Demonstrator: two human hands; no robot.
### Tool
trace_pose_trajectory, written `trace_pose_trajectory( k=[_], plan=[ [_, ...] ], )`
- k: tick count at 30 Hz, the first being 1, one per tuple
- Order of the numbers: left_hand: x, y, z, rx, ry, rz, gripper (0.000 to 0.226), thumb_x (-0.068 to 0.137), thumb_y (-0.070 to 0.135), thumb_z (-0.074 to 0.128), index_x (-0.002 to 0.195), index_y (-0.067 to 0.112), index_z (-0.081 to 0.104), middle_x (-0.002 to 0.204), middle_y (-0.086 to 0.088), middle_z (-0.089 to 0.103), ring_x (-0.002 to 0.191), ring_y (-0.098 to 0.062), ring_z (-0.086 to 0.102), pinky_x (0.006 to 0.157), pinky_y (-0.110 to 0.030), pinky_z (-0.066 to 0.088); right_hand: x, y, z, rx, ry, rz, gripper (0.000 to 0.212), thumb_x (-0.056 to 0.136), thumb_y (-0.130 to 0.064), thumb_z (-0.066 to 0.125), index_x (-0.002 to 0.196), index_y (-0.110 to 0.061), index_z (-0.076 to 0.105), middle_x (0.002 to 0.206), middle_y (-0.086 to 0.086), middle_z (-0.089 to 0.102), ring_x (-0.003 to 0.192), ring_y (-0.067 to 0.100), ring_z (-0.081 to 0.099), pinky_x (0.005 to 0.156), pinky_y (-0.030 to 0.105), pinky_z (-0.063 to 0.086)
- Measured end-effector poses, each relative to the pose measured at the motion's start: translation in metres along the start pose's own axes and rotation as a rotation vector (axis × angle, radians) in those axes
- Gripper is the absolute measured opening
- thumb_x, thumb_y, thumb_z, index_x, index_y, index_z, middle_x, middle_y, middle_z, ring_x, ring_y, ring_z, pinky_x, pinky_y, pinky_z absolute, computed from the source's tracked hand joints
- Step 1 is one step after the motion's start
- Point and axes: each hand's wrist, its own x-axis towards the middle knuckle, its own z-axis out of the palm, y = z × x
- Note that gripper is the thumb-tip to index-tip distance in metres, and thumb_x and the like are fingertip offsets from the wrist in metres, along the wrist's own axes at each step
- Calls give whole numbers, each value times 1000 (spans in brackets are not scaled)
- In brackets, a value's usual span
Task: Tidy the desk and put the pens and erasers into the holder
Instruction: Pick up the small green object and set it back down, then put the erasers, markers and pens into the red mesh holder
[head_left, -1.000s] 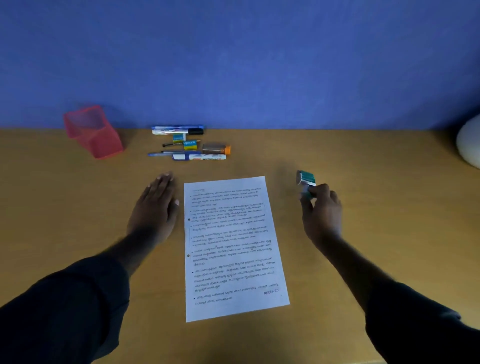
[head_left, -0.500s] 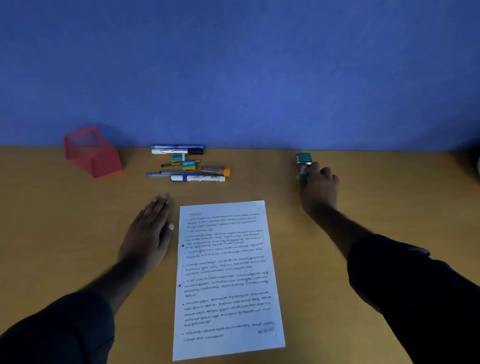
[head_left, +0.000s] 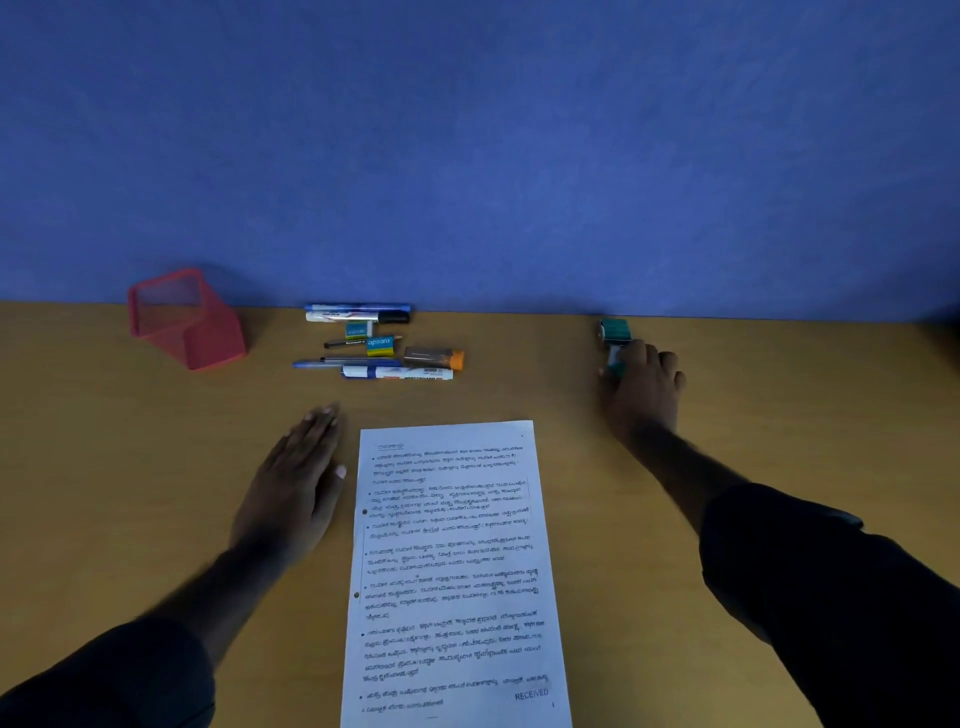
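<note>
right hand (head_left: 644, 384), 2 o'clock: fingers curled on green stamp (head_left: 615, 332); left hand (head_left: 296, 478) flat; risk: stamp tipping over on release.

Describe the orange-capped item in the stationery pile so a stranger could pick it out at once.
Start at the red mesh holder by the blue wall, then move right to the cluster of pens and erasers. On that cluster's right edge, just above the white marker, lies the short stubby tube. It alone has a bright orange cap and a translucent grey-brown body.
</note>
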Motion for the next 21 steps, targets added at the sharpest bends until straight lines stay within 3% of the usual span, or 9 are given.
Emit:
trace_pose_trajectory(
  k=[7, 15, 21],
  plan=[
    [0, 3, -4, -2, 16, 14, 60, 100, 35, 34, 154, 8, 29, 164, -5, 24, 152, -22, 22, 122, -40, 22, -18, -11, -1, 39, 66, 109, 49, 88, -42, 58, 124, -11, 46, 127, 14, 53, 116, 34, 43, 95, 48, 37],
    [1, 3, -3, 15, -15, -29, 61, 100, 39, 27, 155, 11, 29, 164, -5, 23, 151, -23, 23, 122, -38, 20, -86, -66, -3, 47, 102, 8, 34, 87, -34, 61, 114, -13, 56, 117, 11, 58, 110, 34, 46, 89, 45, 35],
    [2, 6, -7, 17, -73, -46, 63, 100, 42, 24, 153, 8, 32, 162, -8, 28, 149, -27, 27, 121, -38, 18, -124, -112, 2, 32, 23, -119, 29, 90, -38, 56, 111, -18, 57, 114, 5, 58, 107, 30, 47, 87, 43, 36]
  ],
)
